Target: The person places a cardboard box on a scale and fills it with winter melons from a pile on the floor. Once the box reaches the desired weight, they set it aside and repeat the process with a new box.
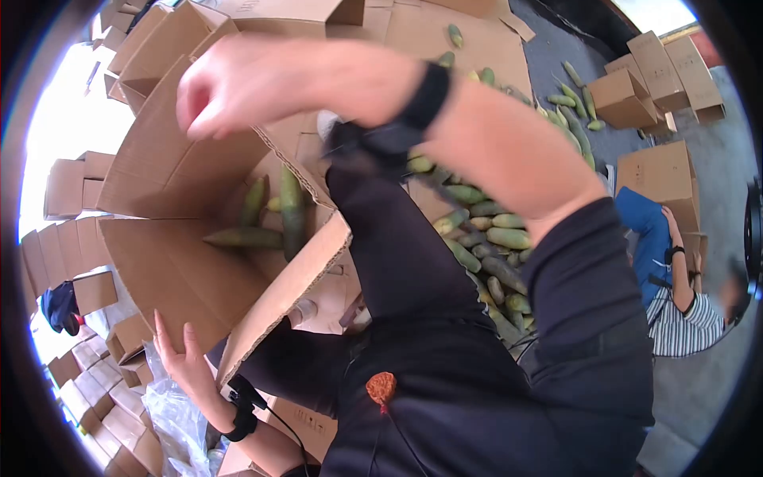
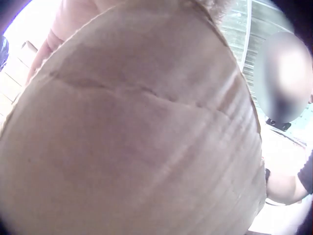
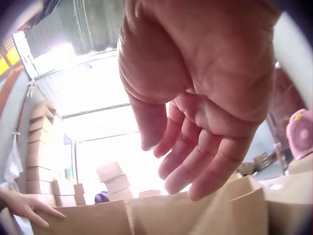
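An open cardboard box [image 1: 171, 266] stands at left in the head view, with several long green vegetables [image 1: 292, 208] on its bottom. My left hand [image 1: 184, 362] rests against the box's near left side, fingers extended and spread. A cardboard panel [image 2: 137, 127] fills most of the left wrist view and hides much of that hand. Raised above the box's far side is my right hand [image 1: 218, 89], blurred in the head view. Seen in the right wrist view, the right hand [image 3: 200, 93] hangs with loosely bent fingers, holding nothing, above the box walls [image 3: 161, 213].
A heap of similar green vegetables [image 1: 497, 238] lies on the floor right of my legs. Other cartons [image 1: 636, 91] stand at the upper right, and stacked cartons [image 1: 103, 397] at lower left beside clear plastic [image 1: 171, 417]. Another person [image 1: 675, 302] sits at right.
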Demonstrator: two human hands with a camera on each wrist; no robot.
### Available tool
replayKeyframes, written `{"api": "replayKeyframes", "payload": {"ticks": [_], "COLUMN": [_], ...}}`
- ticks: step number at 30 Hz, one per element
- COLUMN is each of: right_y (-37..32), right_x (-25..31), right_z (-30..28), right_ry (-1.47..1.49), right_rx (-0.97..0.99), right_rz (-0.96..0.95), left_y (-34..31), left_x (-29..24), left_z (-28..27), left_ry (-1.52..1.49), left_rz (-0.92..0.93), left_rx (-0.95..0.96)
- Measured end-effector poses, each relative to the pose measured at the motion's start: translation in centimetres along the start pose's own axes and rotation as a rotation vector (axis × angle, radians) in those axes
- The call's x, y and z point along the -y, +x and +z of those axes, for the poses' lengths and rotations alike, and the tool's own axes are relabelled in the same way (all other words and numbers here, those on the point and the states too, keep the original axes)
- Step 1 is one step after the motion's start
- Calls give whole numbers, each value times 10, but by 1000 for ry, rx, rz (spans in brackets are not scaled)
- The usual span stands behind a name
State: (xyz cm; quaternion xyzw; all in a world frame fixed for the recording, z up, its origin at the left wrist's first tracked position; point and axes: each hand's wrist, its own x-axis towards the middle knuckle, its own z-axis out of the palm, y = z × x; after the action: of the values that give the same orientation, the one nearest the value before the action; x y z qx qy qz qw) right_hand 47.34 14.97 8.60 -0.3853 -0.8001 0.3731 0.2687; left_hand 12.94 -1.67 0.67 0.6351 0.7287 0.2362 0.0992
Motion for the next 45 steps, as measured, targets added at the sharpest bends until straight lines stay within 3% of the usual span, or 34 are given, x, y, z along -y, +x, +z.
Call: {"api": "replayKeyframes", "payload": {"ticks": [3, 6, 7, 12, 13, 14, 15, 16, 17, 18, 19, 20, 24, 25, 28, 30, 32, 34, 36, 40, 44, 45], "right_y": [-81, -182, -217, -396, -439, -471, -505, -541, -577, -574, -574, -576, -593, -581, -561, -574, -583, -578, -583, -570, -560, -549], "right_x": [-67, -138, -159, -251, -274, -274, -288, -296, -300, -274, -242, -232, -205, -197, -181, -200, -207, -201, -199, -180, -191, -188], "right_z": [-31, -30, -21, 74, 96, 118, 138, 153, 180, 182, 183, 188, 216, 214, 217, 223, 229, 229, 234, 227, 214, 205], "right_ry": [129, 30, 145, 277, -92, -211, -388, -630, -457, -404, -295, -265, -198, -82, -317, -383, -444, -454, -319, -209, -86, 169], "right_rx": [-176, -306, -348, -511, -291, -325, -148, 396, 53, 106, -120, -65, 192, 266, 382, 523, 535, 456, 288, 27, -67, -233], "right_rz": [201, 527, 755, 1283, 1260, 1307, 1353, 1185, 1446, 1521, 1635, 1745, 1866, 2000, 2001, 1977, 1937, 1931, 1923, 1812, 1805, 1792], "left_y": [-1, 1, 0, 0, 0, 1, 1, 0, 1, 2, 2, 3, 5, 4, 4, 5, 4, 4, 3, 3, 3, 3], "left_x": [1, 13, 11, 10, 7, 4, 2, 1, 0, -1, -1, -2, -10, -3, 4, 7, -3, -10, -23, -6, 3, 2], "left_z": [0, 2, 2, 2, 2, 1, 1, 0, 0, 1, 0, -1, -3, -2, -3, -3, -2, 2, 0, 0, 1, 2], "left_ry": [-121, -60, -53, -125, -115, -73, -31, -22, -51, -82, -74, -52, 72, 43, -10, -71, -53, -109, -100, -112, -157, -159], "left_rz": [-79, -25, -25, -82, -84, -88, -92, -94, -119, -145, -153, -147, -122, -111, -113, -135, -152, -114, -196, -124, -111, -113], "left_rx": [19, 12, 18, 26, 31, 32, 33, 35, 52, 66, 55, 74, 95, 79, 88, 72, 79, 16, 38, 19, 15, -13]}}
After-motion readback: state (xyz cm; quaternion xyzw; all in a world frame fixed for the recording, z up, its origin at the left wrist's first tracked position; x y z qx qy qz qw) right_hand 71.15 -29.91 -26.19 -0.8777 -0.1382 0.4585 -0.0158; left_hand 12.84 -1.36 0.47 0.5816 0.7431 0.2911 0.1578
